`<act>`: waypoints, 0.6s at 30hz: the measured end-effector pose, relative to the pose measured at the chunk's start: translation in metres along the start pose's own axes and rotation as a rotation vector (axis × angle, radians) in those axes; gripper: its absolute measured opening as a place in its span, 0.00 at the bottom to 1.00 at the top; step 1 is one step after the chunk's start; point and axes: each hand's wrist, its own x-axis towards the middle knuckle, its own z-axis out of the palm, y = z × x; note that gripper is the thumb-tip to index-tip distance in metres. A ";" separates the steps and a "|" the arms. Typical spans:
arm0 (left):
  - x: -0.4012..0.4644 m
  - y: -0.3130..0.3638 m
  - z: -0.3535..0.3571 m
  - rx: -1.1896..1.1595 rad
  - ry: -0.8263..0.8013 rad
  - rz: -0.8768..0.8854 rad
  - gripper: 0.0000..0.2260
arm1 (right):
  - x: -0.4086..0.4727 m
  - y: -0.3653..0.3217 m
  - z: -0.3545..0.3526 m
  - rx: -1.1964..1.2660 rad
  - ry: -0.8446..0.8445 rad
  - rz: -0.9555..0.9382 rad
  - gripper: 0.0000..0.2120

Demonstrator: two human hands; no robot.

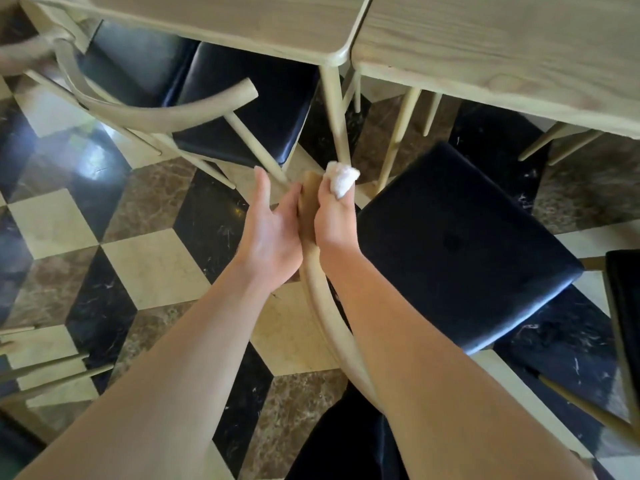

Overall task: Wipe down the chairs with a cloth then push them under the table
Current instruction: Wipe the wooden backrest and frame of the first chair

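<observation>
Both hands meet at the near tip of the curved wooden armrest (313, 271). The left hand (273, 233) lies open, fingers fairly straight, its palm laid against the left side of the rail. The right hand (334, 216) is curled over the rail's right side and pinches a small white cloth (341, 180) bunched at its fingertips.

That rail belongs to the chair (460, 244) with the black padded seat, which stands right of centre, pulled out and turned at an angle to the worktop (485, 46). To wipe it well, I would judge the left hand should steady the rail while the right draws the cloth along the whole curve, round the tip and underneath too, with the cloth spread wider than that tight wad.

A 2nd chair (242, 109) sits far left, its seat partly under the worktop, its armrest jutting out toward the hands. 2 worktop tops butt together, and their thin legs (334, 116) come down just beyond the hands. The pulled-out chair would need squaring up to slip past those legs. The chequered marble floor (145, 261) is glossy, so it may slide easily.
</observation>
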 end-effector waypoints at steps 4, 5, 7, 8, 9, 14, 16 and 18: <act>-0.001 0.002 0.003 0.056 0.039 0.012 0.39 | 0.009 -0.004 0.014 -0.182 0.028 -0.148 0.18; -0.001 0.002 0.002 0.060 0.014 0.038 0.38 | 0.006 0.000 0.014 -0.265 -0.042 -0.163 0.24; -0.005 0.003 -0.001 0.115 0.028 0.046 0.38 | -0.016 0.015 0.007 -0.403 -0.169 -0.186 0.32; -0.008 0.005 -0.002 0.171 0.065 0.034 0.38 | -0.030 0.027 0.000 -0.447 -0.223 -0.211 0.33; -0.009 0.008 -0.004 0.227 0.121 0.044 0.37 | -0.046 0.037 -0.009 -0.491 -0.280 -0.230 0.34; -0.005 0.002 0.008 0.368 0.241 0.248 0.30 | -0.126 0.073 -0.108 -0.929 -0.541 -0.342 0.41; -0.004 -0.012 0.009 0.598 0.238 0.249 0.30 | -0.153 0.074 -0.146 -1.157 -0.607 -0.351 0.39; -0.006 -0.032 0.007 1.115 0.240 0.348 0.29 | -0.166 0.072 -0.171 -1.333 -0.649 -0.379 0.35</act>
